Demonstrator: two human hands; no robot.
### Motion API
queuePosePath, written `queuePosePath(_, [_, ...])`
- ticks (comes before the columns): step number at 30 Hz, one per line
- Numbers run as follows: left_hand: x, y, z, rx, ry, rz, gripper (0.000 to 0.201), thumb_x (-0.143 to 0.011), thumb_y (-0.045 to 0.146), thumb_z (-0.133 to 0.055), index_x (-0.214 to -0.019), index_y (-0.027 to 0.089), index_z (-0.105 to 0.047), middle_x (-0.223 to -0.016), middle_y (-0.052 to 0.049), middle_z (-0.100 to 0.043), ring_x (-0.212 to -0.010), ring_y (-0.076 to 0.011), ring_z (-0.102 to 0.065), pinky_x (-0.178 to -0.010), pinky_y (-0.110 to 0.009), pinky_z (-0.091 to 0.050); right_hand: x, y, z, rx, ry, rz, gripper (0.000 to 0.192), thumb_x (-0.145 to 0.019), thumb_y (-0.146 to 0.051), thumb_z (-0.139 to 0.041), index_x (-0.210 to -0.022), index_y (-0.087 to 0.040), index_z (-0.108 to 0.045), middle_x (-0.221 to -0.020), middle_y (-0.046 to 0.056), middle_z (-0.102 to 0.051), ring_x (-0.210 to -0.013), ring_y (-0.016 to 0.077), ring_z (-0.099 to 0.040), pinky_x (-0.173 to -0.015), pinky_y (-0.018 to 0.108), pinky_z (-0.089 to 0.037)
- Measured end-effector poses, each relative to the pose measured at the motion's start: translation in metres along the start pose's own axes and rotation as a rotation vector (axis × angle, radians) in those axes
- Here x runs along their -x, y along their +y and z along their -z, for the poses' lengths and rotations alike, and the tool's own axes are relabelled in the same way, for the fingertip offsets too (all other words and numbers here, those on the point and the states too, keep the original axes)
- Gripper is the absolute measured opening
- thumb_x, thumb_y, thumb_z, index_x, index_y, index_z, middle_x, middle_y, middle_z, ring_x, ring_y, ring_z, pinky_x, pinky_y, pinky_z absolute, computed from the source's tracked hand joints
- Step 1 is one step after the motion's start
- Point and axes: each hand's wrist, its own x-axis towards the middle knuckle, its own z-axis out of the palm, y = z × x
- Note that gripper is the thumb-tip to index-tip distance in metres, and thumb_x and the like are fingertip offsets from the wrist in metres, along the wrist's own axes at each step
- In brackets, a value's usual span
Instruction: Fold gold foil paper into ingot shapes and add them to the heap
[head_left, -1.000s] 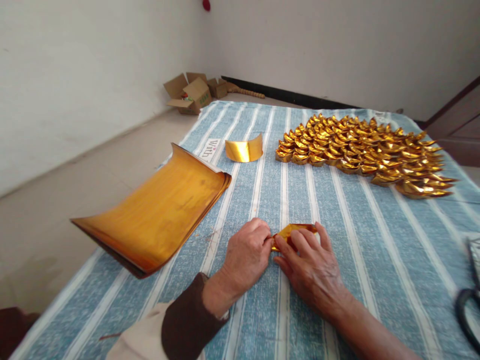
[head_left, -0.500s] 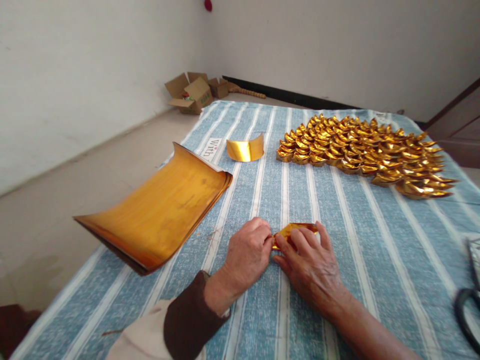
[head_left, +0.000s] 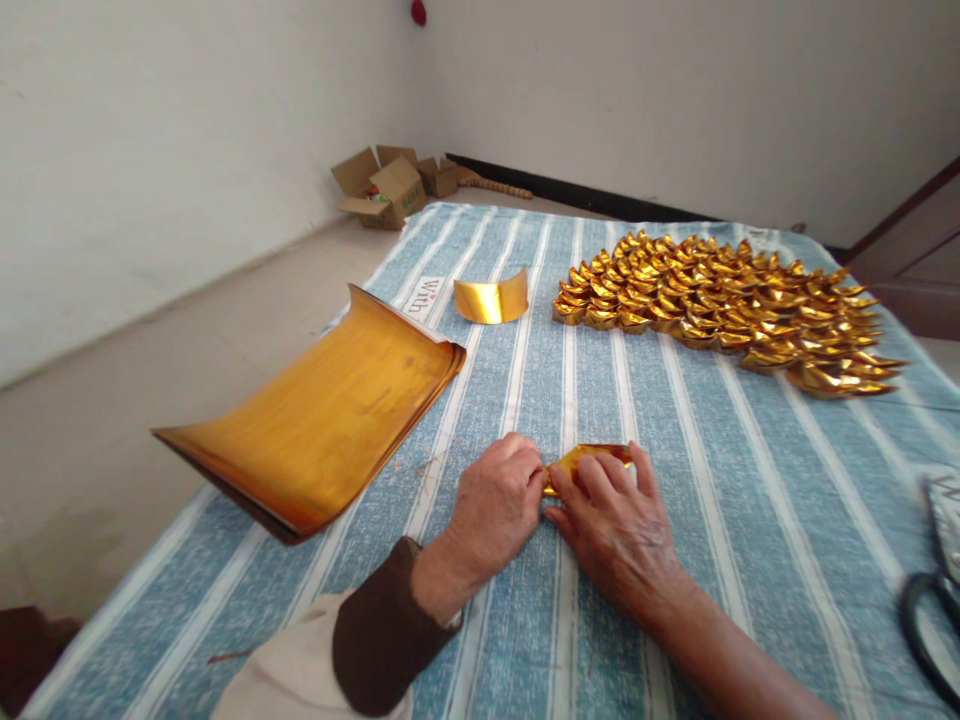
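A partly folded piece of gold foil paper (head_left: 600, 452) lies on the striped cloth, mostly covered by my fingers. My left hand (head_left: 501, 500) is closed, its thumb and fingers pinching the paper's left end. Over the paper's front and right part, my right hand (head_left: 619, 515) presses with curled fingers, its thumb close to the left hand. To the left lies a stack of gold foil sheets (head_left: 322, 410) with curled edges. A single curved gold sheet (head_left: 491, 300) sits beyond my hands. At the back right stand rows of folded gold paper ingots (head_left: 705, 295).
A blue-and-white striped cloth (head_left: 480, 620) covers the table. Black-handled scissors (head_left: 919, 630) lie at the right edge, partly out of view. Open cardboard boxes (head_left: 386, 190) rest on the floor beyond the table, near the wall.
Both hands stay on the gold foil paper in almost the same pose. The view has shifted very slightly, bringing more of the scissors into the picture.
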Motion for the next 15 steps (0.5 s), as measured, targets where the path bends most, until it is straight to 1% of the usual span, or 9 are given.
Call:
queuePosePath(8, [0.0008,0.0005,-0.001,-0.026,-0.007,-0.01,0.014,-0.088,0.008,-0.057,-0.076,0.014,-0.06,-0.085,-0.006,-0.062,-0.084,-0.019,-0.061,-0.076,-0.033,-0.052,0.0007,-0.0007,-0.0017,0.014,0.023,0.004,0.024,-0.09,-0.036,-0.063,-0.108,-0.021,-0.063,-0.094,0.004,-0.064,-0.094,0.0228,-0.052,-0.11,0.05,-0.022])
queuePosePath(15, [0.0001,-0.0006,-0.0023,-0.025,0.004,-0.004,0.014,-0.087,0.007,-0.057,-0.076,0.014,-0.06,-0.086,-0.006,-0.062,-0.085,-0.0192,-0.061,-0.077,-0.034,-0.053,0.0011,-0.0001,-0.0038,0.019,0.041,0.007,0.024,-0.089,-0.036,-0.064,-0.108,-0.021,-0.064,-0.092,0.003,-0.063,-0.093,0.0225,-0.052,-0.11,0.05,-0.023])
